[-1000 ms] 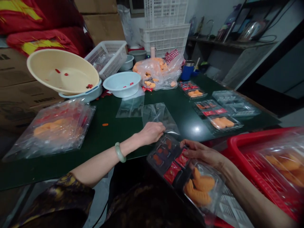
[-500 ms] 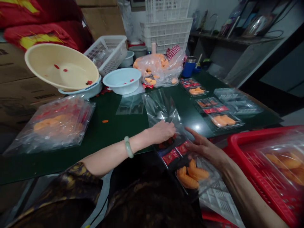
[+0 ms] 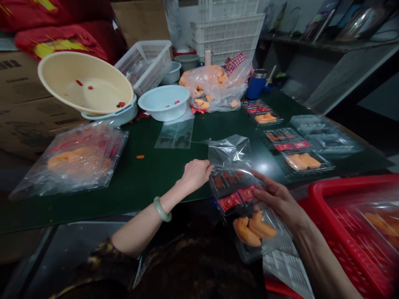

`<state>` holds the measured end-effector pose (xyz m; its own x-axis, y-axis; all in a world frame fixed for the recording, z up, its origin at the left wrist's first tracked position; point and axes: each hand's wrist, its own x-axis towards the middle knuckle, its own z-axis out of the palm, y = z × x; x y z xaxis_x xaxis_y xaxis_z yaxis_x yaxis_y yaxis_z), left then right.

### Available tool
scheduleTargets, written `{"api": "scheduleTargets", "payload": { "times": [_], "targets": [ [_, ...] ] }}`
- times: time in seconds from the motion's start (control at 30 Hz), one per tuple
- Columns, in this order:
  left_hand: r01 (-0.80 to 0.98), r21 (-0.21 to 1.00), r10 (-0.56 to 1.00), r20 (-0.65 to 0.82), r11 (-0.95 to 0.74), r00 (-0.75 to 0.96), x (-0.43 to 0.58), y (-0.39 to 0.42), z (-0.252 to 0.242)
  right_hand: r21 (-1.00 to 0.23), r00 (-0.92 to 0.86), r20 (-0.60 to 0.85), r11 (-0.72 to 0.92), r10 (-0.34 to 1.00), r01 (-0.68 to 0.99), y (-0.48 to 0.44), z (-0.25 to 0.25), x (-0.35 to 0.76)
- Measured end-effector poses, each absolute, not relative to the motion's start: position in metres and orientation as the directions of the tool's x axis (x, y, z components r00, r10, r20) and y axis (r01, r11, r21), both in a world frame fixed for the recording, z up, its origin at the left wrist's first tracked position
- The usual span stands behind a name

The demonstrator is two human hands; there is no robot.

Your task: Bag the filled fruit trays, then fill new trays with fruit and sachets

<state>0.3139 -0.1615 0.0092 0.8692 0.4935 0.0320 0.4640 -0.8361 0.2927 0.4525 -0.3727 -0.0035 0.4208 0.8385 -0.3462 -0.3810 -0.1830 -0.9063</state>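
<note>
Tray [image 3: 229, 187] sits between your hands at the green table's [image 3: 162, 172] near edge, long axis slanting far-left to near-right. Right hand [image 3: 276, 195] nearer, gripping its right side; your left hand [image 3: 196, 174] seemingly pinches the clear bag [image 3: 229, 149] by the far-left corner.

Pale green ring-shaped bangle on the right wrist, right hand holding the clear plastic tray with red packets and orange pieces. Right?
Wrong wrist: the head view shows the pale green ring-shaped bangle on the left wrist. The right hand does hold the clear plastic tray with red packets and orange pieces.
</note>
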Motion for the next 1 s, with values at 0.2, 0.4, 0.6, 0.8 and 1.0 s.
{"api": "scheduleTargets", "payload": {
  "times": [0.2,0.4,0.6,0.8,1.0],
  "targets": [
    [0.196,0.651,0.351,0.115,-0.733,0.929,0.3,-0.154,0.002,-0.872,0.462,-0.361,-0.117,0.81,-0.476,-0.372,-0.008,0.439],
    [0.493,0.218,0.513,0.049,-0.843,0.857,0.28,-0.18,0.01,-0.857,0.522,-0.331,-0.018,0.786,-0.516,-0.365,-0.014,0.425],
    [0.516,0.217,0.537,0.047,-0.829,0.843,0.258,-0.204,0.012,-0.846,0.57,-0.429,-0.091,0.701,-0.525,-0.34,-0.004,0.413],
    [0.335,0.385,0.403,0.108,-0.86,0.909,0.276,-0.151,0.002,-0.87,0.76,-0.176,-0.46,0.626,0.178,-0.279,0.005,0.432],
    [0.159,0.341,0.171,0.007,-0.926,0.985,0.308,-0.12,0.01,-0.549,0.521,0.169,-0.359,0.837,0.755,-0.311,-0.003,0.438]
  ]
}}
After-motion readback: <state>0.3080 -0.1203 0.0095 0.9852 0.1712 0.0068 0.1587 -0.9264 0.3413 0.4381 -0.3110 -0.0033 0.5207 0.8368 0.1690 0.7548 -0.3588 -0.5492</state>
